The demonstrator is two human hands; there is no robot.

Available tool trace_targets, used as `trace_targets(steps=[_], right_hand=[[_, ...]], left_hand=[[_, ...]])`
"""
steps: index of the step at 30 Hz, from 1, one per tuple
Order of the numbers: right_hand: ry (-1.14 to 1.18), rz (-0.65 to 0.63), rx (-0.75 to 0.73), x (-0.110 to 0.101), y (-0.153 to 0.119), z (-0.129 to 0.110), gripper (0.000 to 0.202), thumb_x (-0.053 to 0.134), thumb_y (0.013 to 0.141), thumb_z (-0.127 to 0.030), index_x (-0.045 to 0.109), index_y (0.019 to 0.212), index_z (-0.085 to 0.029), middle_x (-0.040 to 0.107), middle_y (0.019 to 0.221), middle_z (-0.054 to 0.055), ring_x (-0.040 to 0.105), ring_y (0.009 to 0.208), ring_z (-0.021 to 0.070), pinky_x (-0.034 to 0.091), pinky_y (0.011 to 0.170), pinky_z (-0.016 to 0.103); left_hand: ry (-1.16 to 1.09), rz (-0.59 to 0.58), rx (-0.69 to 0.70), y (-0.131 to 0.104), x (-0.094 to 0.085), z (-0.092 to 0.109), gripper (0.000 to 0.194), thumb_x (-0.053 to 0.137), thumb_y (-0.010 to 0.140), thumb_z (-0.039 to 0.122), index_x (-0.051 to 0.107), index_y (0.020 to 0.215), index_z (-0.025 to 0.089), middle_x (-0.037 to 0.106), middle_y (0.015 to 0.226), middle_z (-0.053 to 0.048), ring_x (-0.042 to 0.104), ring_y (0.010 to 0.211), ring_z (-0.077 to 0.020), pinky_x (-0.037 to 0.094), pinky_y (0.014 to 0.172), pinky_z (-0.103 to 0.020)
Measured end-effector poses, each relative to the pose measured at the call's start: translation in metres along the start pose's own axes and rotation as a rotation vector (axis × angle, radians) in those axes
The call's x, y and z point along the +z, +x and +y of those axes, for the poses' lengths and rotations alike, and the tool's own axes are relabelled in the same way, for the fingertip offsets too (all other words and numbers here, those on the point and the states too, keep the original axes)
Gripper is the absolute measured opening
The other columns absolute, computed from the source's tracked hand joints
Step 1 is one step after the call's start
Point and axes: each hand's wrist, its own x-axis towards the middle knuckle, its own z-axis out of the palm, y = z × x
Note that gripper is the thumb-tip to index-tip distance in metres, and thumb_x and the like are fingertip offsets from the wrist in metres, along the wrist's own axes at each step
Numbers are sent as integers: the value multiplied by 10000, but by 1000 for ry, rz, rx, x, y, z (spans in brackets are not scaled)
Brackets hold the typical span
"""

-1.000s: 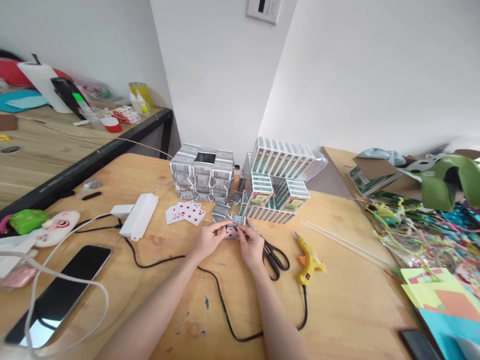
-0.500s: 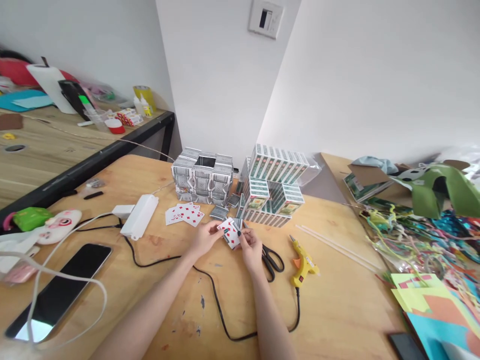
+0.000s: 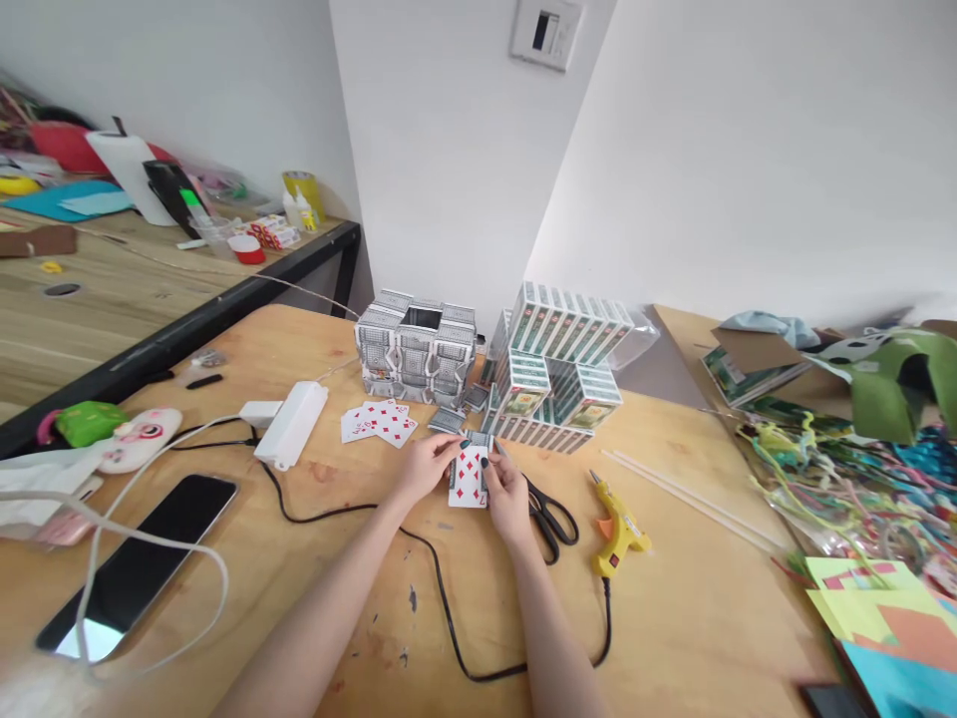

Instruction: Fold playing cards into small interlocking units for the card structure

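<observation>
A playing card (image 3: 469,479) with red diamonds faces up between my two hands. My left hand (image 3: 432,466) pinches its upper left edge, and my right hand (image 3: 507,494) grips its right side with thumb and fingers. Whether more cards lie beneath it I cannot tell. Just beyond my hands, folded grey-backed cards (image 3: 447,420) rest on the table. Several diamond cards (image 3: 380,421) are fanned out left of my left hand. Behind them stands a box-like structure built of cards (image 3: 416,349). Black-handled scissors (image 3: 553,519) lie beside my right hand, their blades partly hidden by it.
Stacked green-and-white card boxes (image 3: 557,369) stand behind my right hand. A yellow glue gun (image 3: 617,529) lies to the right, its black cord crossing under my forearms. Clear glue sticks (image 3: 692,499), a white power adapter (image 3: 293,427) and a phone (image 3: 142,563) are also on the table.
The card in my hands has turned from a slanted position to nearly straight, with its face now fully shown. The view has shifted slightly, moving the scene right.
</observation>
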Motion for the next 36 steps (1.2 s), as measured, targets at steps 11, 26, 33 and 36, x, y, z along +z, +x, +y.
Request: trace_targets(steps=[11, 26, 33, 36], right_hand=[[145, 105, -4, 6, -6, -14, 276, 541, 762, -394, 524, 946, -189, 384, 474, -96, 316, 357, 63, 250, 359, 186], [96, 181, -38, 16, 10, 3, 196, 480, 755, -348, 539, 885, -214, 568, 779, -12, 507, 665, 134, 424, 630, 248], [102, 172, -29, 15, 11, 2, 205, 475, 747, -335, 539, 903, -219, 568, 747, -12, 502, 617, 135, 411, 553, 240], [95, 162, -1, 15, 10, 0, 216, 460, 751, -330, 537, 921, -219, 542, 675, -26, 481, 568, 130, 390, 512, 233]], left_hand=[[-189, -67, 6, -6, 0, 6, 243, 521, 753, 278, 599, 945, 151, 500, 593, 31, 466, 524, -94, 372, 492, -205], [-219, 96, 15, -10, 28, 10, 93, 437, 780, 243, 431, 851, 183, 458, 561, 66, 378, 444, -74, 312, 451, -185], [-211, 66, 42, -6, 25, 3, 266, 407, 785, 224, 507, 1026, 173, 527, 651, 26, 430, 502, -91, 348, 482, -201], [-190, 67, 55, -5, 24, 0, 308, 400, 787, 213, 513, 1069, 166, 558, 697, 7, 460, 540, -101, 373, 514, -212]])
